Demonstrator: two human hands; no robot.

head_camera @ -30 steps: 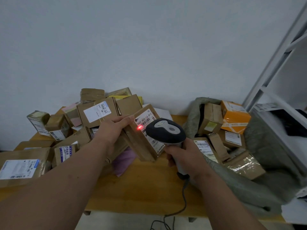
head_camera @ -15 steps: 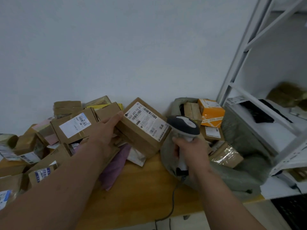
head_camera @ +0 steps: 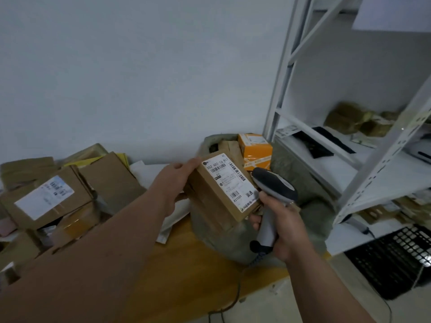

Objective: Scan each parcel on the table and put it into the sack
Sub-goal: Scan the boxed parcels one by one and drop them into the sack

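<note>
Taking the sack point(head_camera: 300, 183) as the landmark and moving from left to right: well to the left of it, the pile of unscanned parcels point(head_camera: 51, 197) is lying untouched on the table point(head_camera: 186, 264), so a good deal of the job is remaining. Nearer the sack, the left hand point(head_camera: 173, 183) is gripping the cardboard parcel point(head_camera: 221, 194) by its left edge, fingers curled behind it and thumb on top. A second ago this parcel was sitting over the pile with the red scan dot on its label; now it is hanging at the sack's near left rim, label up, with no dot showing. That suggests the scan is done and the drop is coming. Just in front of the sack, the right hand point(head_camera: 279, 227) is wrapping its fingers round the scanner point(head_camera: 272, 190), which is now pointing away from the label. Inside the sack, an orange box point(head_camera: 255, 150) is already resting.
</note>
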